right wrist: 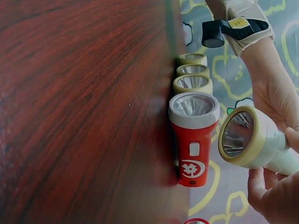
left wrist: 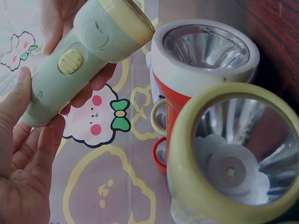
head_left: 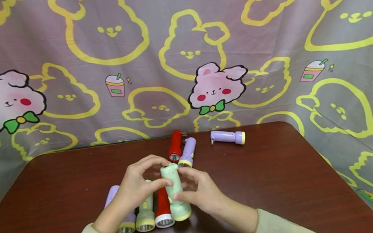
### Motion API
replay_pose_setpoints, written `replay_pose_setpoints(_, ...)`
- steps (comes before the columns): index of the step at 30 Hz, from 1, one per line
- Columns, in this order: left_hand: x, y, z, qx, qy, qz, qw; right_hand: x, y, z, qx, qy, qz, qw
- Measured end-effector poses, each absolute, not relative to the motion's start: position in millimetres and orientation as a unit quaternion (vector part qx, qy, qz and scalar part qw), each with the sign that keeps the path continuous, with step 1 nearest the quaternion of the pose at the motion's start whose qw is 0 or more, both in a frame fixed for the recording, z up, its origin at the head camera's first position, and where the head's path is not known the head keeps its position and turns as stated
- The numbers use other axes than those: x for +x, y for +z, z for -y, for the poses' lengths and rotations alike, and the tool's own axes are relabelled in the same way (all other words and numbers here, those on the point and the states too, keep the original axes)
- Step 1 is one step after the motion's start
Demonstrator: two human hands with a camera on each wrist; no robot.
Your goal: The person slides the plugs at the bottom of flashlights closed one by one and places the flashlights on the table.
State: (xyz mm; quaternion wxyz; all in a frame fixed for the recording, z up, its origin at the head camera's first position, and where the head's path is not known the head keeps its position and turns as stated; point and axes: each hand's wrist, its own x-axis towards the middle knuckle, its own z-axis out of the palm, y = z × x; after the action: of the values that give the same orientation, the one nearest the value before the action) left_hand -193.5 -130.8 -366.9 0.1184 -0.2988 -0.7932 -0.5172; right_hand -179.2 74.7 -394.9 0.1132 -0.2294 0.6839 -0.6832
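Observation:
A pale green flashlight with a yellow head is lifted at a tilt above the table, held by both hands. My left hand grips its tail end between thumb and fingers. From the other side, my right hand holds the body, its thumb on the front. The yellow switch faces the left wrist view. Just left of it stands a red flashlight with a white head, then a green flashlight and a purple flashlight, partly hidden by my left hand and forearm.
Behind the hands lie a red flashlight and a purple flashlight, side by side. Farther right, another purple flashlight lies with its plug folded out. A patterned curtain hangs behind the dark wooden table.

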Motion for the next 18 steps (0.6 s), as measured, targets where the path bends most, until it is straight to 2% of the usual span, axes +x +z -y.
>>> replay_pose_setpoints(18,-196.5,-371.3,130.3,-0.297,-0.513,0.792,0.145,-183.8,-396.8,-73.9,-0.255,-0.669,-0.691,0.103)
